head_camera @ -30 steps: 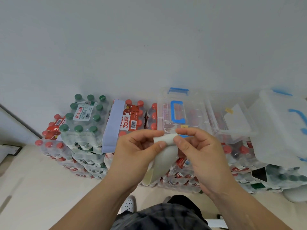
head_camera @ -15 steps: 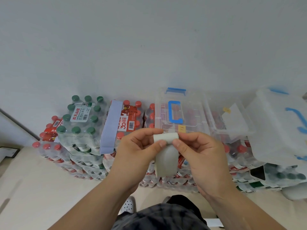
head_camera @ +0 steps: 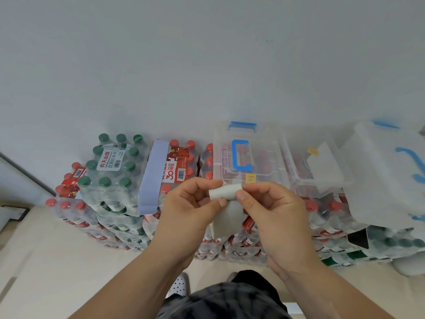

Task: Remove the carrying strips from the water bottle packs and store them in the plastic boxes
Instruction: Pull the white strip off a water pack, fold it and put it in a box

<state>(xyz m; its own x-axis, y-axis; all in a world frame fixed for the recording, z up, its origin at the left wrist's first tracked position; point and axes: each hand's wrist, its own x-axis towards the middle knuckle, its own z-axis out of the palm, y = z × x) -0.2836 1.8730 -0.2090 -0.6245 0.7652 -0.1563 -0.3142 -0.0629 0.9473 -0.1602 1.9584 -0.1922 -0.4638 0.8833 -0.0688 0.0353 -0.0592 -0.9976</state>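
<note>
The stacked water bottle packs point(head_camera: 110, 226) fill the floor along the wall, running from 9 o'clock to 3 o'clock behind the hands. A green-capped pack point(head_camera: 110, 166) sits on top at 10 o'clock. Just beside it, at 11 o'clock, a red-capped pack point(head_camera: 181, 166) has a lavender carrying strip point(head_camera: 153, 178) across it, not yet removed.

On top of the packs at 12 o'clock rests a closed clear plastic box point(head_camera: 264, 153) with a blue handle. An open plastic box point(head_camera: 326, 188) touches it at 1 o'clock, with something pale lying inside. A large translucent lid point(head_camera: 381, 180) leans at 3 o'clock.

The left hand point(head_camera: 186, 210) and right hand point(head_camera: 273, 215) meet in front of the closed box. Each pinches one end of a white carrying strip point(head_camera: 225, 191) between thumb and fingers. The strip's upper part is wound into a small roll, and a loose tail hangs below between the wrists.

The job looks to be partway through, with this strip about to be finished and stored.

- **Sticking:** if the strip has an adhesive side, the tail may stick to a finger or fold onto itself crookedly.
- **Unwinding:** a slack pinch could let the roll spring open or drop to the floor.
- **Closed box:** the nearest box is shut, so the roll belongs in the open one. A careless reach there could nudge the leaning lid.
</note>
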